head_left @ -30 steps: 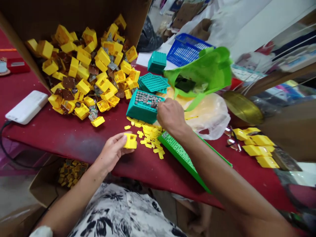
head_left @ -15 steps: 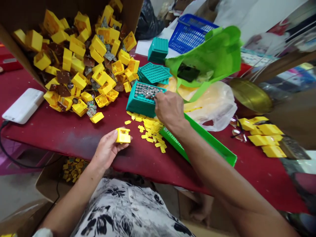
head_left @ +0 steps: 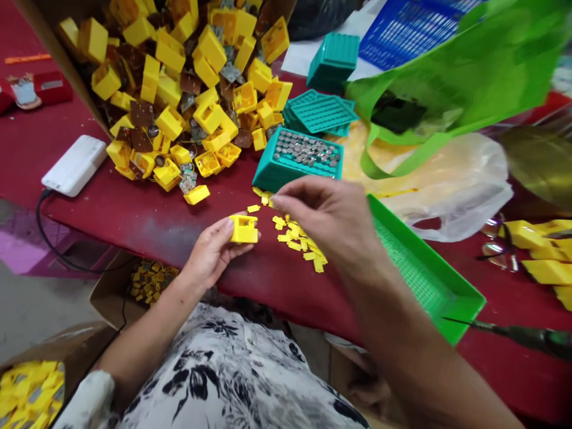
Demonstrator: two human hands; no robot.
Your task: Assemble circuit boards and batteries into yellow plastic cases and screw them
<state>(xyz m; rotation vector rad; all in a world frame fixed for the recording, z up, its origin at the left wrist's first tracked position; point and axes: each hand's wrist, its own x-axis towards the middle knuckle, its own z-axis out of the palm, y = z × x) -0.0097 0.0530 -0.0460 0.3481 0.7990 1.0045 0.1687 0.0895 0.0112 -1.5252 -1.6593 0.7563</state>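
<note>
My left hand [head_left: 210,253] is closed around a small yellow plastic housing [head_left: 244,230], its notched opening facing up. My right hand [head_left: 342,220] hovers just right of the housing, thumb and fingertips pinched together; whatever sits in the pinch is too small to make out. Behind it stands a stack of teal trays [head_left: 274,173], its top one holding many round silver button cells [head_left: 304,149]. Small flat yellow covers [head_left: 295,238] lie scattered on the red cloth beneath my right hand, which hides part of the pile.
A tipped cardboard box spills yellow housings [head_left: 170,50] at the back left. A white power bank [head_left: 74,167] with a cable lies at left. To the right are a green basket [head_left: 469,298], a screwdriver [head_left: 531,339], a green bag [head_left: 447,77] and glasses [head_left: 496,247].
My right hand has drawn back from the tray of button cells toward the yellow housing, fingers still pinched. My left hand keeps its hold. The view has shifted, bringing a screwdriver into sight.
</note>
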